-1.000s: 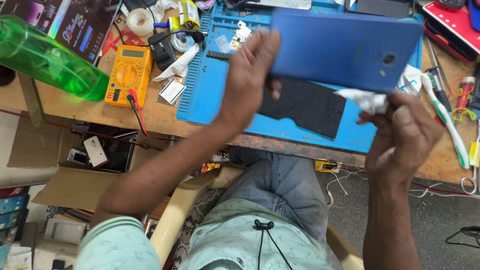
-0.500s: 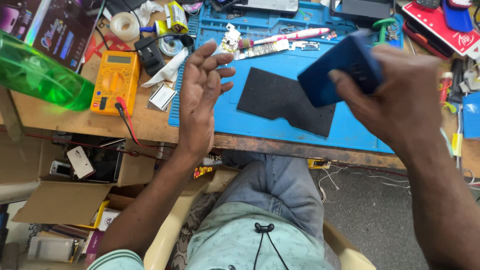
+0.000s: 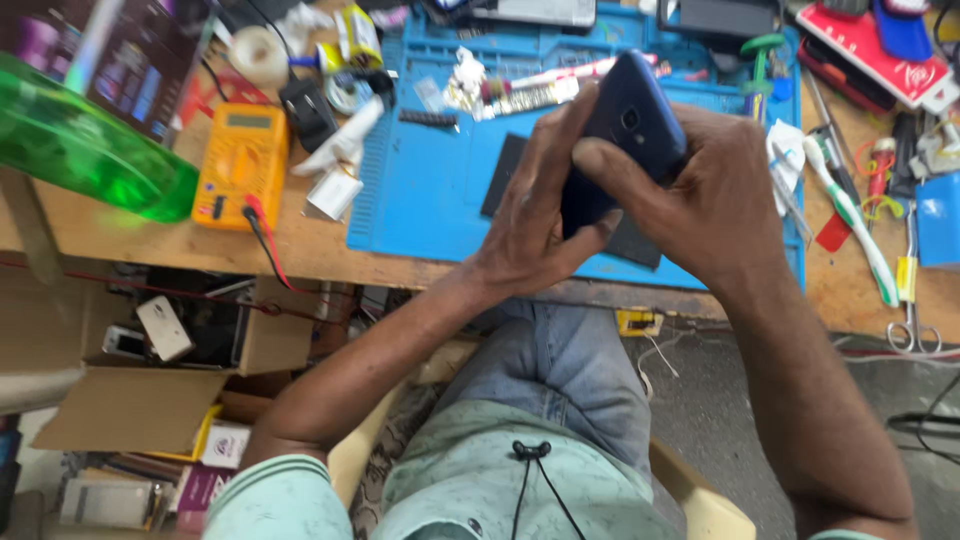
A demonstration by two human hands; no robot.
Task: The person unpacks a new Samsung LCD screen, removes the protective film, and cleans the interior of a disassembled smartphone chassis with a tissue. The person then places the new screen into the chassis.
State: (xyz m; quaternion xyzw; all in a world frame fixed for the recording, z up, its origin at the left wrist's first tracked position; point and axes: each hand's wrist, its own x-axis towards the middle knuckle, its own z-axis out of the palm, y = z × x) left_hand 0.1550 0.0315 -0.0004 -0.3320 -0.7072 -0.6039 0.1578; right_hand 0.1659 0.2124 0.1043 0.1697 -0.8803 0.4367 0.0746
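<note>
A cluttered wooden workbench (image 3: 300, 255) fills the top of the view, with a blue work mat (image 3: 430, 190) spread across its middle and a grey floor below its front edge. Above the mat, both hands close together around a dark blue phone (image 3: 630, 125), which is tilted with its back and small round camera lens facing up. The left hand (image 3: 535, 215) cups the phone from the left side, fingers running up along its edge and thumb stretched underneath toward the other hand. The right hand (image 3: 715, 195) wraps over the phone from the right, its fingers curled onto the back cover. A black pad (image 3: 500, 175) lies on the mat, partly hidden beneath the hands. Left of the mat rests a yellow multimeter (image 3: 240, 165) with red and black leads trailing over the bench edge, and a green plastic bottle (image 3: 85, 150) lies at the far left. To the right of the mat sit a white and green toothbrush (image 3: 850, 215) and a pair of scissors (image 3: 910, 300). An open cardboard box (image 3: 150, 350) stands under the bench.
</note>
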